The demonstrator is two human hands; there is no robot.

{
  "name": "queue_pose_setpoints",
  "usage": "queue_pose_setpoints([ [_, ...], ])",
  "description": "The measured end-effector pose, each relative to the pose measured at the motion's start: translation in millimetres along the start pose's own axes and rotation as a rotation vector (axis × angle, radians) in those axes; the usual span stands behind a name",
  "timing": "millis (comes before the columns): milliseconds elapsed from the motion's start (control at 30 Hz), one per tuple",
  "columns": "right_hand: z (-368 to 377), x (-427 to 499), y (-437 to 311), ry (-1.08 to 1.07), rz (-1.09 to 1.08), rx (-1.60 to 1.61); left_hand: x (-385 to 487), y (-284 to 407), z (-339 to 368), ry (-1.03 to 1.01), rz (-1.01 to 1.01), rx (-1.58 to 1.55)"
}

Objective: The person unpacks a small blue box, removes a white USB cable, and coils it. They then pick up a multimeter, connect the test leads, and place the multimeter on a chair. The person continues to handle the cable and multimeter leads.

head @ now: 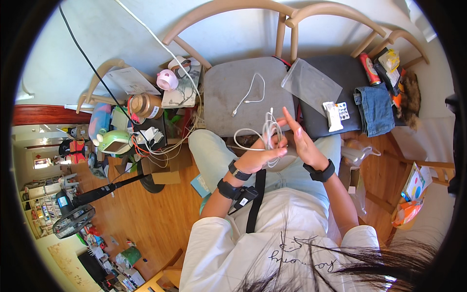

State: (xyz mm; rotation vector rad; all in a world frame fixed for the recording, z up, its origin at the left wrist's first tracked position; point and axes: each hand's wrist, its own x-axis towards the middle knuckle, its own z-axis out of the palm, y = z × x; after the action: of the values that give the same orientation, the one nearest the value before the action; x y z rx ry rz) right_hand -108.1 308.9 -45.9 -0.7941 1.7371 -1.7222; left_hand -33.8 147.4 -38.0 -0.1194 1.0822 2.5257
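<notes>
A loosely coiled white cable (270,133) sits in my left hand (254,157), with the thumb across its lower loops. One loop sticks out to the left and a plug end points up. Close by on the right, my right hand (305,148) has its fingers stretched out and its palm turned toward the coil; I cannot tell whether it touches the cable. Beyond my hands, a shorter white USB cable (263,87) lies in a bent loop on the grey chair seat (222,95).
On the dark seat at right are a clear plastic bag (310,82), a white packet (334,118), folded denim (375,109) and a red can (369,69). At left stand a pink fan (167,80), a brown-lidded jar (146,105) and tangled cords (175,146). A black fan (74,219) is lower left.
</notes>
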Motion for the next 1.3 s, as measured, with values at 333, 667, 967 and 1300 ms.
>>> queue_pose_setpoints([
  [333, -13.6, -36.7, 42.2, -0.269, 0.328, -0.277, -26.1, 32.7, -31.6, 0.036, 0.276, -0.138],
  [667, -40.9, -56.4, 40.7, -0.109, 0.268, -0.270, -47.7, 59.6, -50.7, 0.063, 0.516, -0.393],
  [967, -14.4, -28.2, -9.4, -0.105, -0.225, -0.681, -48.0, 54.2, -36.8, 0.189, 0.089, 0.382],
  [1300, 2.3, 14.9, -64.2, -0.077, -0.186, -0.767, -26.7, 5.6, -14.1, 0.044, 0.006, 0.754],
])
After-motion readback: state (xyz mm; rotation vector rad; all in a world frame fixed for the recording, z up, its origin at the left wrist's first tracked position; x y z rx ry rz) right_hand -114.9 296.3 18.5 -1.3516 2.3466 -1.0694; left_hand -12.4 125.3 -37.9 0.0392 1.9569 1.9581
